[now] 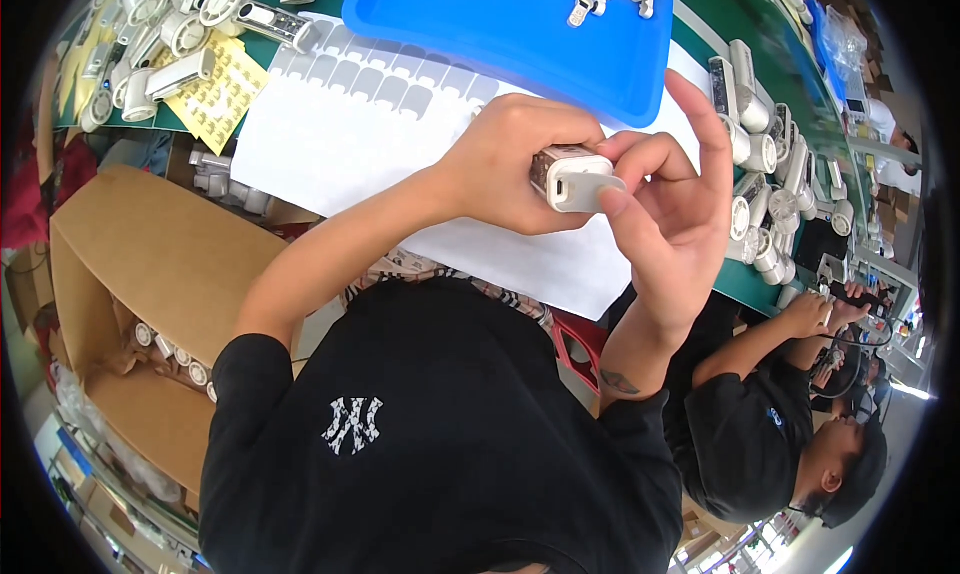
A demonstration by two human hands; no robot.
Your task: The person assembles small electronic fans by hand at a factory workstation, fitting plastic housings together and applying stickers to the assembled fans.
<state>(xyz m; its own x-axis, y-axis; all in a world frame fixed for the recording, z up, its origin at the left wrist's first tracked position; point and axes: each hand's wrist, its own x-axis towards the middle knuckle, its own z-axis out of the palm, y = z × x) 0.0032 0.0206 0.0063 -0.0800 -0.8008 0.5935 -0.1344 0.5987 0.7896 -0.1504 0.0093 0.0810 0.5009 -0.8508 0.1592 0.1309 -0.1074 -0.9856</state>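
My left hand [505, 159] is wrapped round a white plastic device [566, 192] with a dark side. The device's end, with a small dark slot, faces me. In my right hand [675, 209], thumb and finger pinch a small grey translucent film piece [604, 183], which lies over part of that end. My right hand's other fingers are raised and apart. Under my hands spreads a white sheet [310, 164]; grey rounded stickers [365, 82] sit in rows along its far part.
Beyond the sheet stands a blue tray [500, 24] with several small white parts. White devices crowd the far left [190, 34] and right [765, 154], some near yellow sticker sheets [230, 89]. A cardboard box [165, 264] stands left; a co-worker [750, 414] sits right.
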